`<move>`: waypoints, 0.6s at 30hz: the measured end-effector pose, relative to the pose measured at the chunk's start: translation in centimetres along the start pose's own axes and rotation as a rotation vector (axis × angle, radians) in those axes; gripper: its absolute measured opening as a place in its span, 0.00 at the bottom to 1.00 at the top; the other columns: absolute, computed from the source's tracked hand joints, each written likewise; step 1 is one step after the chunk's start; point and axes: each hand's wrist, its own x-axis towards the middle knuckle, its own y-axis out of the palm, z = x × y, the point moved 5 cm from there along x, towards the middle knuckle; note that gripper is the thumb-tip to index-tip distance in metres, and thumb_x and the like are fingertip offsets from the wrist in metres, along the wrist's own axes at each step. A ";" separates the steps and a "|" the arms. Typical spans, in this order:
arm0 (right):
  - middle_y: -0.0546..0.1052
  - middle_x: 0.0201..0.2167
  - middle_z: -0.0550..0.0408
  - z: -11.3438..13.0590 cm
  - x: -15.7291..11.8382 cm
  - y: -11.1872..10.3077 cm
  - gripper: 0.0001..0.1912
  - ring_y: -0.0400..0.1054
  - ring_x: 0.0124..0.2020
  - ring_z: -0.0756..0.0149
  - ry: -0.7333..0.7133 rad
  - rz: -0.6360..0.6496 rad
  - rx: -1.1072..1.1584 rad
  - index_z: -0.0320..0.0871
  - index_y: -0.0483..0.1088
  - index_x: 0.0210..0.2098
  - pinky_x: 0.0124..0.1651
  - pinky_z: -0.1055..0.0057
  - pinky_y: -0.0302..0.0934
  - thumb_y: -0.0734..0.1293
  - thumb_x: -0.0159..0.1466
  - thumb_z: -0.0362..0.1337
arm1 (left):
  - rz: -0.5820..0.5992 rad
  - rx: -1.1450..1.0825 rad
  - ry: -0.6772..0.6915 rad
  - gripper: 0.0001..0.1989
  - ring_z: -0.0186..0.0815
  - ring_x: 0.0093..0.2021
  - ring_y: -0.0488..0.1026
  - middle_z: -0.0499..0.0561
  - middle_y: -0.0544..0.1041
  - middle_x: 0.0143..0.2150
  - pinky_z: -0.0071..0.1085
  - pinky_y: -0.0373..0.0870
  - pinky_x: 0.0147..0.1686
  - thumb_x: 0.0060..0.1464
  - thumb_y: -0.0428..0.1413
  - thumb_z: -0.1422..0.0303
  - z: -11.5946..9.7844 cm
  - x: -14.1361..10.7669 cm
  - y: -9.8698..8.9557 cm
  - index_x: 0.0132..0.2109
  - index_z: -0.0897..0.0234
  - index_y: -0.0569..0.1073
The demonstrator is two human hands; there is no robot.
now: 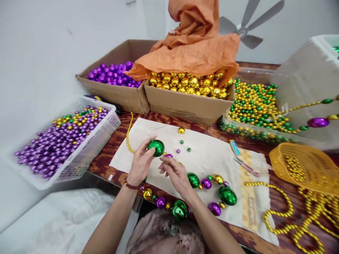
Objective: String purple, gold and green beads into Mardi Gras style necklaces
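My left hand [141, 160] grips a large shiny green bead [156, 148] between thumb and fingers, above a white cloth [212, 146]. Just right of it, my right hand [173, 171] is closed in a pinch; whatever its fingertips hold is too small to make out. A strand of green, purple and gold beads [179, 210] curves below and right of my hands along the table edge. Loose on the cloth lie a gold bead [181, 130], a small purple bead [178, 151] and small green beads [189, 149].
Cardboard boxes hold purple balls [113, 74] and gold balls [193, 84], partly under orange cloth [190, 53]. A white basket [102, 130] stands left, a clear bin [251, 132] right. Scissors [247, 167], a small blue packet [234, 147], an orange basket [280, 150] and gold bead strings [288, 201] lie right.
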 end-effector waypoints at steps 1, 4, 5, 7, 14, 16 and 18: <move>0.79 0.31 0.55 -0.1 0.0 -0.2 0.11 0.75 0.28 0.68 0.019 -0.008 0.014 0.44 0.74 0.45 0.28 0.74 0.63 0.64 0.66 0.39 | 0.005 0.034 -0.003 0.20 0.34 0.43 0.74 0.52 0.77 0.52 0.31 0.73 0.44 0.51 0.66 0.63 0.1 0.0 -0.2 0.52 0.55 0.78; 0.80 0.30 0.55 -0.3 0.1 -1.0 0.06 0.76 0.28 0.67 0.063 -0.089 0.073 0.44 0.73 0.37 0.29 0.74 0.63 0.64 0.65 0.37 | 0.087 0.147 -0.043 0.21 0.37 0.47 0.74 0.55 0.78 0.52 0.31 0.72 0.47 0.53 0.65 0.59 0.5 0.4 -0.2 0.53 0.59 0.78; 0.81 0.30 0.55 -0.3 0.0 -1.3 0.05 0.76 0.28 0.67 0.069 -0.110 0.088 0.44 0.73 0.34 0.29 0.75 0.63 0.65 0.64 0.37 | 0.117 0.174 -0.057 0.21 0.39 0.48 0.74 0.57 0.78 0.51 0.32 0.72 0.48 0.55 0.62 0.56 0.7 0.8 -0.2 0.53 0.60 0.79; 0.81 0.30 0.55 -0.2 -0.1 -1.5 0.06 0.76 0.28 0.68 0.069 -0.125 0.104 0.44 0.72 0.32 0.29 0.75 0.63 0.65 0.64 0.36 | 0.154 0.229 -0.078 0.23 0.42 0.48 0.75 0.59 0.79 0.49 0.34 0.72 0.47 0.58 0.58 0.51 1.3 2.4 0.0 0.52 0.62 0.79; 0.81 0.29 0.57 0.0 -0.9 -1.4 0.06 0.76 0.27 0.67 0.053 -0.129 0.114 0.45 0.72 0.32 0.31 0.73 0.67 0.64 0.63 0.39 | 0.598 0.742 0.197 0.06 0.39 0.34 0.75 0.52 0.79 0.32 0.32 0.70 0.37 0.47 0.66 0.62 5.0 9.5 3.9 0.32 0.58 0.81; 0.81 0.29 0.57 0.1 -1.1 -1.5 0.06 0.76 0.27 0.67 0.050 -0.140 0.106 0.46 0.73 0.32 0.31 0.72 0.67 0.64 0.63 0.39 | 0.767 0.838 0.283 0.03 0.39 0.34 0.74 0.52 0.78 0.32 0.33 0.69 0.39 0.48 0.64 0.64 6.3 9.8 5.3 0.31 0.56 0.81; 0.81 0.28 0.57 0.2 -1.1 -1.8 0.07 0.76 0.26 0.67 0.045 -0.158 0.109 0.45 0.73 0.32 0.32 0.72 0.68 0.65 0.64 0.39 | 0.841 0.881 0.266 0.02 0.38 0.34 0.73 0.52 0.77 0.33 0.33 0.69 0.41 0.47 0.63 0.68 7.6 9.6 6.0 0.32 0.57 0.80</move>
